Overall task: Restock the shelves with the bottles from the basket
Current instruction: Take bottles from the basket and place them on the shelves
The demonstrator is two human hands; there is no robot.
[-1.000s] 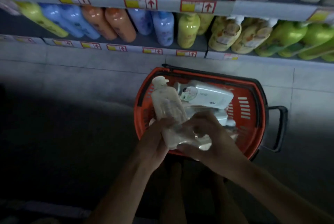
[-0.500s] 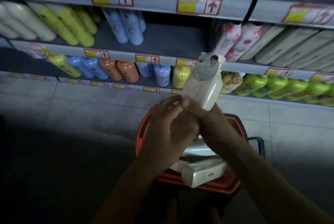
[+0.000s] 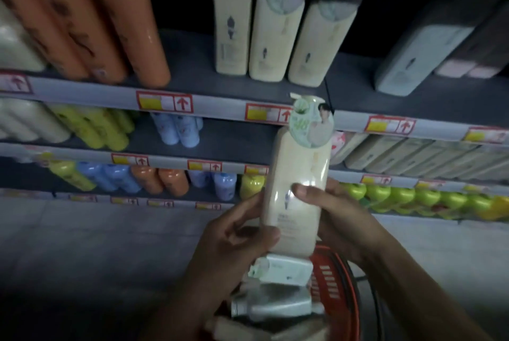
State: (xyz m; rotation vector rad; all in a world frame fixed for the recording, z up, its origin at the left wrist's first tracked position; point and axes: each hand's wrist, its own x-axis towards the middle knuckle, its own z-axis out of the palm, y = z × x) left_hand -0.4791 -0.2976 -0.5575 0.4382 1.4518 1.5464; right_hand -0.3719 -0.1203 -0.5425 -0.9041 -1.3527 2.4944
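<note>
A: Head view: what do the hands hold?

B: Both grip one cream bottle [image 3: 296,189], upright in front of the shelves [image 3: 220,105]. The left hand [image 3: 237,236] curls round its lower left side, thumb across the front; the right hand [image 3: 338,216] wraps the right side, thumb pressed on the label.

A: And the basket?

B: The orange basket [image 3: 338,294] sits directly below the hands, on the floor [image 3: 96,230], with more pale bottles [image 3: 278,274] lying in it.

A: What stands on the shelves?

B: Matching cream bottles [image 3: 272,35] stand on the upper shelf above the held one, orange bottles [image 3: 91,18] to their left, green ones [image 3: 413,197] low on the right.
</note>
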